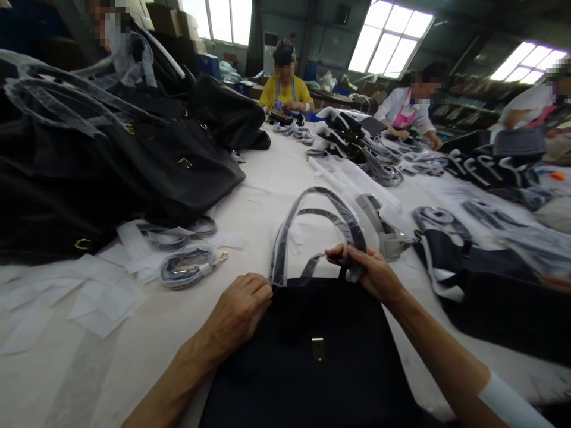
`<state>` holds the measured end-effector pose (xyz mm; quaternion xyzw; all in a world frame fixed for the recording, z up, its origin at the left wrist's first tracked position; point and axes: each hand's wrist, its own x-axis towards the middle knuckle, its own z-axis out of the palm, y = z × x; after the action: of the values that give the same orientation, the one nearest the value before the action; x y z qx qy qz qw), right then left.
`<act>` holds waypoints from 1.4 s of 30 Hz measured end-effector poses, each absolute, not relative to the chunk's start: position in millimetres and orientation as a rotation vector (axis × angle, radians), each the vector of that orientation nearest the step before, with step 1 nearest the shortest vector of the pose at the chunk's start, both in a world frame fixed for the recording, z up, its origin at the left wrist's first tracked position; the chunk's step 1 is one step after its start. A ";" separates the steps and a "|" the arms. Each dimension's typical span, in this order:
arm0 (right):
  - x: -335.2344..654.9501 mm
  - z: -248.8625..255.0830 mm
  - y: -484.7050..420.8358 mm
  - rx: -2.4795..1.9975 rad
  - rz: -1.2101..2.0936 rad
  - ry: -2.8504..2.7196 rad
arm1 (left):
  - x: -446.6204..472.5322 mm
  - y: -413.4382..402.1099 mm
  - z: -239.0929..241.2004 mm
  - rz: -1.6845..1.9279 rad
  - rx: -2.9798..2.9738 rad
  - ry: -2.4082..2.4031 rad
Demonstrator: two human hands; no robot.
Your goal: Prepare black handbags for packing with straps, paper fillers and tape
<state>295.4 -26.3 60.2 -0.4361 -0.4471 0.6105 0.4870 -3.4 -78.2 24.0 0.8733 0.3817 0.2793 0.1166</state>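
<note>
A black handbag (312,351) with a small gold clasp lies flat on the white table right in front of me. Its two handles (321,214), wrapped in clear plastic, arch away from me. My left hand (241,309) rests closed on the bag's top left corner, fingers pinching the base of the left handle. My right hand (368,270) is closed around the base of the handles at the top right of the bag, gripping the plastic wrap there.
A heap of black handbags (116,160) fills the left side. A coiled wrapped strap (187,267) and white paper scraps (84,291) lie on the table (276,172). More bags and straps (491,261) cover the right. Several people work at the far end.
</note>
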 end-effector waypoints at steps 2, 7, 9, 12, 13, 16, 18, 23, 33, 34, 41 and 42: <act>295.3 61.0 -31.0 -1.044 1.429 -1.075 | -3.2 -79.3 25.4 0.849 2.558 1.100; 295.3 60.9 -35.3 -1.014 1.379 -1.067 | -2.1 -80.8 26.5 0.944 2.542 1.045; 293.8 58.1 -36.0 -1.007 1.363 -1.063 | -2.1 -81.3 25.7 0.997 2.520 1.035; 289.1 48.2 -38.3 -1.015 1.294 -1.039 | -2.2 -82.5 25.4 1.051 2.505 1.018; 287.2 43.6 -39.2 -1.018 1.263 -1.026 | -2.2 -83.1 25.8 1.062 2.510 1.010; 282.4 29.4 -40.9 -1.021 1.193 -0.971 | -2.1 -84.5 27.4 1.108 2.508 1.004; 281.7 22.6 -40.5 -1.035 1.165 -0.924 | -2.3 -84.2 27.2 1.143 2.464 1.033; 288.4 17.0 -36.9 -1.118 1.150 -0.838 | -3.6 -77.5 20.9 1.048 2.204 1.299; 289.5 17.7 -28.0 -1.218 1.158 -1.033 | -7.2 -65.6 14.8 0.907 1.818 1.441; 288.7 18.7 -27.1 -1.281 1.132 -1.132 | -9.0 -64.8 12.9 0.930 1.769 1.453; 297.0 20.3 -24.8 -1.500 0.802 -1.417 | -23.2 -61.2 11.2 1.025 1.294 1.303; 300.0 21.4 -26.2 -1.494 0.764 -1.413 | -24.9 -61.1 12.7 1.022 1.250 1.300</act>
<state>300.0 -26.2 21.4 -0.6060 -0.5732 0.3099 0.4563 -24.9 -61.1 12.7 0.5191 0.5395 0.4244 0.5093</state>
